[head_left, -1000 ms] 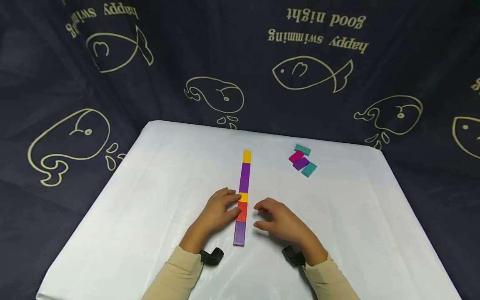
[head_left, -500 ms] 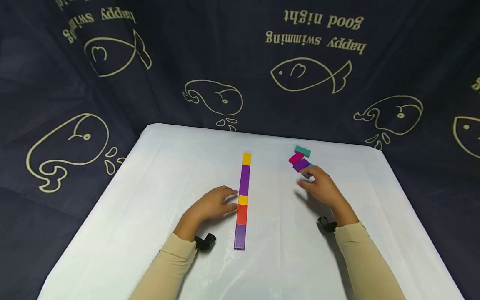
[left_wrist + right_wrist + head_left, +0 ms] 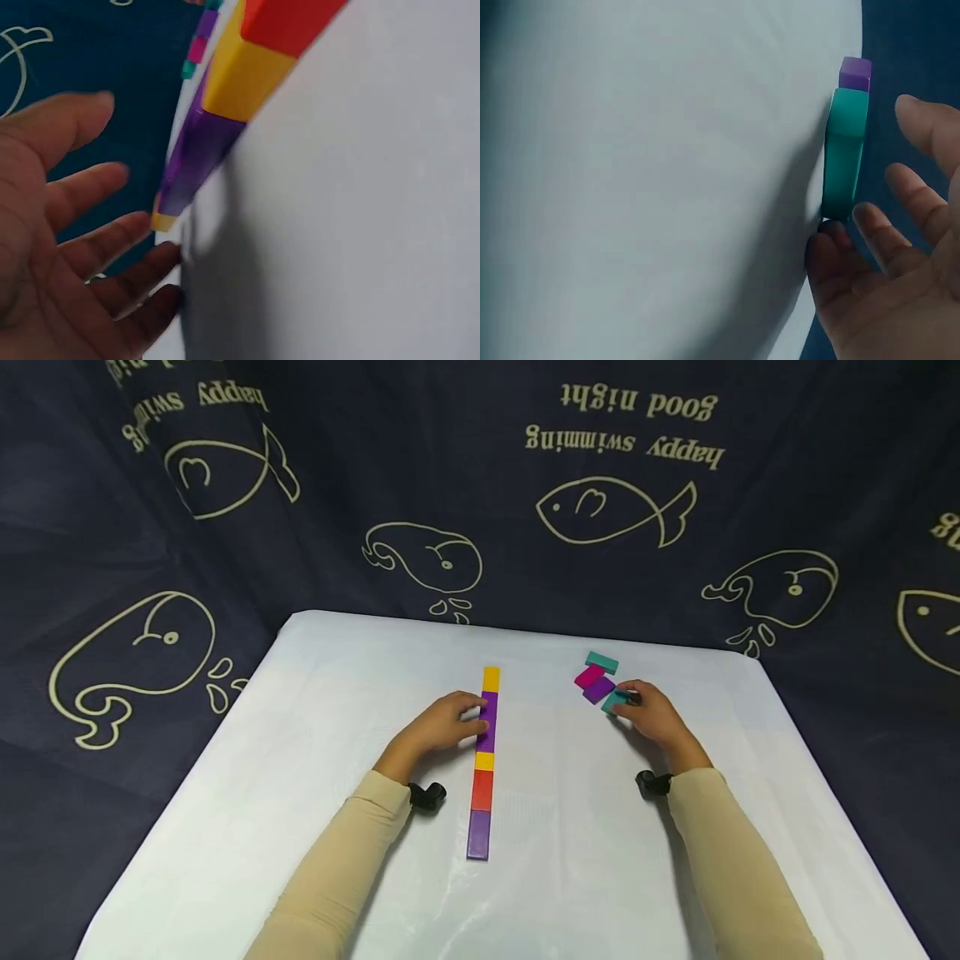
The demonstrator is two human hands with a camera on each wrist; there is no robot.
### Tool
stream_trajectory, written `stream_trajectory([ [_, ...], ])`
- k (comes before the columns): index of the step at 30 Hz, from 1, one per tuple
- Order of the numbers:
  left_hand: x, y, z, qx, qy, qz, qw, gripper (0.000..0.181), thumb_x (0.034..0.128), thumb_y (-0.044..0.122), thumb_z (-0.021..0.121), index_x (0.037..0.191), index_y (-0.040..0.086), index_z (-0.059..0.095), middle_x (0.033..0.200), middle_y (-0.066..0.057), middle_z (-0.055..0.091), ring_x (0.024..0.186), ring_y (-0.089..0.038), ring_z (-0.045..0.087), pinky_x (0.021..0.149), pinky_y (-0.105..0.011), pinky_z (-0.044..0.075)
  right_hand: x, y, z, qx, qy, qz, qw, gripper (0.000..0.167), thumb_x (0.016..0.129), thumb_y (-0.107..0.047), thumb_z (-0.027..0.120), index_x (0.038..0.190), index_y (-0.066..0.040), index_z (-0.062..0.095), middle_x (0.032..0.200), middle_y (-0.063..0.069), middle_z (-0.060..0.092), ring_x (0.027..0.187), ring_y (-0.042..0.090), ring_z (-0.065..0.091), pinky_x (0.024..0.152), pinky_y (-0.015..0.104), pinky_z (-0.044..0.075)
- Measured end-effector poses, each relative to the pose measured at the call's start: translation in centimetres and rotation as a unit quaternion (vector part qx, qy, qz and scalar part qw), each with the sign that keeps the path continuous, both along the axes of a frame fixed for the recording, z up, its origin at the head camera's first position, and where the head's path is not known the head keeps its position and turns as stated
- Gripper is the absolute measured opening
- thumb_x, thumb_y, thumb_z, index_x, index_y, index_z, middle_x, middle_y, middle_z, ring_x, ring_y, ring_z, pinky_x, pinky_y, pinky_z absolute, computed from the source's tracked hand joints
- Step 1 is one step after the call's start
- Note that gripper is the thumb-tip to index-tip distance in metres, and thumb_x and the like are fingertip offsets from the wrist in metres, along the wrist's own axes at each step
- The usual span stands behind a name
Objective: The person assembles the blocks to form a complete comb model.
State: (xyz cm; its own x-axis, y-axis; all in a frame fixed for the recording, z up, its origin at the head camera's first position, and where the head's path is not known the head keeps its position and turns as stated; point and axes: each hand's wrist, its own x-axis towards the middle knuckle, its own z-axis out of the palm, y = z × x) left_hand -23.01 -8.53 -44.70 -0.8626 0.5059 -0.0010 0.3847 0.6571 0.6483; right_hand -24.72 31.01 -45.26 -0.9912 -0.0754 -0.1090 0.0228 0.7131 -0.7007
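A straight row of flat blocks runs away from the person: purple [image 3: 478, 837], red [image 3: 482, 791], small yellow [image 3: 484, 762], long purple [image 3: 487, 742] and yellow [image 3: 491, 679] at the far end. Beside the long purple block, my left hand [image 3: 442, 725] has its fingers spread; the left wrist view shows nothing between them. My right hand [image 3: 654, 714] reaches round the near teal block [image 3: 611, 702] of a cluster. In the right wrist view, thumb and fingers stand apart around this teal block [image 3: 844, 157], and some fingertips are close to its end.
The same cluster holds a purple block [image 3: 598, 691], a magenta block [image 3: 589, 676] and another teal block [image 3: 602, 662] farthest back. All lie on a white-covered table [image 3: 562, 877]. A dark curtain [image 3: 510, 585] with fish drawings hangs behind the table's far edge.
My right hand has gone from beside the row to the cluster at the back right, its fingers now at the near teal block. My left hand has slid farther along the row.
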Motion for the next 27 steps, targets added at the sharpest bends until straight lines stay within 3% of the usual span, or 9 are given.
stream_trajectory([
  [4, -1.2, 0.3, -0.3, 0.025, 0.007, 0.009, 0.9996, 0.047, 0.0932, 0.026, 0.068, 0.134, 0.004, 0.06, 0.139, -0.016, 0.054, 0.131, -0.03, 0.048, 0.114, -0.042, 0.034, -0.5, 0.0, -0.3, 0.012, 0.005, -0.005, 0.9999, 0.051, 0.096, -0.022, 0.063, 0.139, 0.002, 0.047, 0.141, 0.028, 0.042, 0.122, 0.041, 0.045, 0.1, 0.055, 0.042],
  [10, -2.6, 0.4, -0.9, 0.022, 0.014, -0.032, 0.9991, 0.049, 0.0907, 0.024, 0.072, 0.136, 0.008, 0.061, 0.15, -0.014, 0.045, 0.14, -0.03, 0.038, 0.118, -0.041, 0.025, -0.7, -0.2, -0.4, 0.053, 0.015, 0.006, 0.9985, 0.047, 0.097, -0.021, 0.061, 0.135, 0.006, 0.051, 0.142, 0.029, 0.042, 0.126, 0.043, 0.044, 0.108, 0.057, 0.034],
  [14, -3.1, 0.3, -1.6, 0.024, 0.01, -0.046, 0.9986, 0.047, 0.0907, 0.025, 0.073, 0.134, 0.011, 0.063, 0.154, -0.011, 0.041, 0.144, -0.029, 0.033, 0.119, -0.04, 0.022, -0.7, -0.3, -0.4, 0.058, 0.016, 0.007, 0.9982, 0.047, 0.095, -0.021, 0.063, 0.132, 0.007, 0.053, 0.135, 0.03, 0.046, 0.121, 0.043, 0.047, 0.107, 0.057, 0.035],
  [20, -3.2, 0.0, -2.8, 0.044, 0.007, -0.047, 0.9979, 0.038, 0.0924, 0.02, 0.071, 0.128, 0.009, 0.066, 0.154, -0.01, 0.04, 0.144, -0.029, 0.032, 0.119, -0.042, 0.023, -0.4, -0.1, -0.5, 0.054, 0.004, 0.003, 0.9985, 0.051, 0.095, -0.027, 0.064, 0.132, 0.006, 0.052, 0.129, 0.028, 0.052, 0.117, 0.041, 0.049, 0.103, 0.055, 0.04],
  [27, -3.1, 0.1, -3.2, 0.068, 0.013, -0.052, 0.9962, 0.035, 0.0918, 0.018, 0.071, 0.125, 0.008, 0.067, 0.154, -0.011, 0.041, 0.144, -0.031, 0.032, 0.119, -0.044, 0.023, 0.1, 0.3, -0.7, 0.028, 0.004, 0.009, 0.9996, 0.053, 0.095, -0.021, 0.064, 0.137, 0.006, 0.048, 0.13, 0.029, 0.052, 0.113, 0.04, 0.05, 0.096, 0.052, 0.046],
])
